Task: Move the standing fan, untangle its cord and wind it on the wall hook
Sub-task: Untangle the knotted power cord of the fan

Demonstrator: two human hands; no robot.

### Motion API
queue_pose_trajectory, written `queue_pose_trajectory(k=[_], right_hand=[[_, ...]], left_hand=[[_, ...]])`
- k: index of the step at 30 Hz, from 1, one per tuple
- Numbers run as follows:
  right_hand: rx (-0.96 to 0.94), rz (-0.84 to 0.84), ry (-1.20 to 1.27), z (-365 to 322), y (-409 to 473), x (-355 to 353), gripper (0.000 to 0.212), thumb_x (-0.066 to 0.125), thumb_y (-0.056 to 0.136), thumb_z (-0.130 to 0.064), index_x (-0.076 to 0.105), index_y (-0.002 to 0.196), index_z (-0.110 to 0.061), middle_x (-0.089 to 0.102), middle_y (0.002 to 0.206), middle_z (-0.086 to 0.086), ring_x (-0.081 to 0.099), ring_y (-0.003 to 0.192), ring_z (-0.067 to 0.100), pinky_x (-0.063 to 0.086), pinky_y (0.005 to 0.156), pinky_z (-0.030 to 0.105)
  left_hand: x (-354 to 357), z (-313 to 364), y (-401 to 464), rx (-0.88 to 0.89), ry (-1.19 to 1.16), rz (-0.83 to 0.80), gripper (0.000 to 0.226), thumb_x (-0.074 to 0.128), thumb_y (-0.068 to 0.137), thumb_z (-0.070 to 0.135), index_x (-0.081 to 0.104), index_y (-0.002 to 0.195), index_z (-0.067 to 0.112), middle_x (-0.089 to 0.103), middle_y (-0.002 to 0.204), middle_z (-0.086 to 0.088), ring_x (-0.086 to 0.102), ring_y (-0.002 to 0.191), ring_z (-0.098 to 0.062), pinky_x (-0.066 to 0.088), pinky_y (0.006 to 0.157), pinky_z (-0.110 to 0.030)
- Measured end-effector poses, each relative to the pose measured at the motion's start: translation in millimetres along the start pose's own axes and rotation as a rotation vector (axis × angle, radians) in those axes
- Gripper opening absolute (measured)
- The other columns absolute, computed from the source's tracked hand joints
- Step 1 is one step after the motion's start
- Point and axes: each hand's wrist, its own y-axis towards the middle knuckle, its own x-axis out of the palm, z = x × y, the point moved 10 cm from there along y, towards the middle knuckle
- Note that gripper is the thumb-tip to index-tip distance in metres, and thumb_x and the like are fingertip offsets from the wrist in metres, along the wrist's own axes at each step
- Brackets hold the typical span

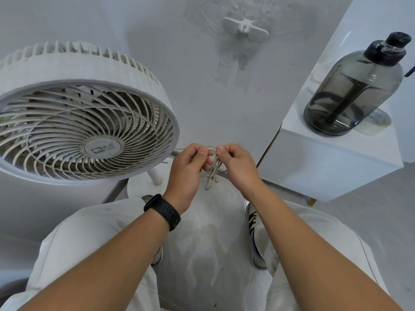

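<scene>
Between both hands, tangled cord

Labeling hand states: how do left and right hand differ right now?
The left hand wears a black wristband; the right hand has a bare wrist. The left is nearer the fan, the right nearer the cabinet. Both pinch the tangled cord with curled fingers, below the wall hook.

Both forearms bare, no sleeves. Black smartwatch band w/ row of small holes on left wrist. Light grey/off-white trousers, thin seam lines down legs. Sneakers: white laces, dark stripes, greyish soles, near floor below knees.
</scene>
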Motion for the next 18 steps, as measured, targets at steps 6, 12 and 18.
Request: queue_pose_trajectory(k=[6,12,18], right_hand=[[-0.032,0.0,-0.306,1.5,5.2,2.4,0.047,0.04,0.106,-0.051,0.055,0.076,-0.018,0.05,0.065,-0.009,0.049,0.069,0.017,0.04,0.078,0.042],[-0.233,0.14,-0.344,-13.1,0.6,-10.8,0.032,0.044,0.108,-0.03,0.053,0.081,-0.015,0.054,0.083,0.001,0.048,0.079,0.019,0.037,0.07,0.036],[-0.595,0.114,-0.653,-42.1,-16.9,5.0,0.038,0.031,0.1,-0.038,0.057,0.084,-0.015,0.053,0.085,-0.002,0.044,0.077,0.022,0.041,0.067,0.04]], left_hand=[[-4.9,-4.7,1.5,-0.053,-0.093,0.065,0.027,0.049,0.107,0.012,0.07,0.089,0.013,0.065,0.076,0.004,0.057,0.069,-0.009,0.048,0.069,-0.02],[-3.1,9.4,4.5,-0.025,0.155,0.006,0.027,0.054,0.091,0.016,0.06,0.065,0.012,0.059,0.063,0.005,0.051,0.063,-0.009,0.045,0.066,-0.024],[5.6,10.7,-3.0,-0.042,0.259,-0.072,0.034,0.057,0.1,0.014,0.065,0.067,0.008,0.057,0.053,0.007,0.053,0.055,-0.008,0.046,0.058,-0.02]])
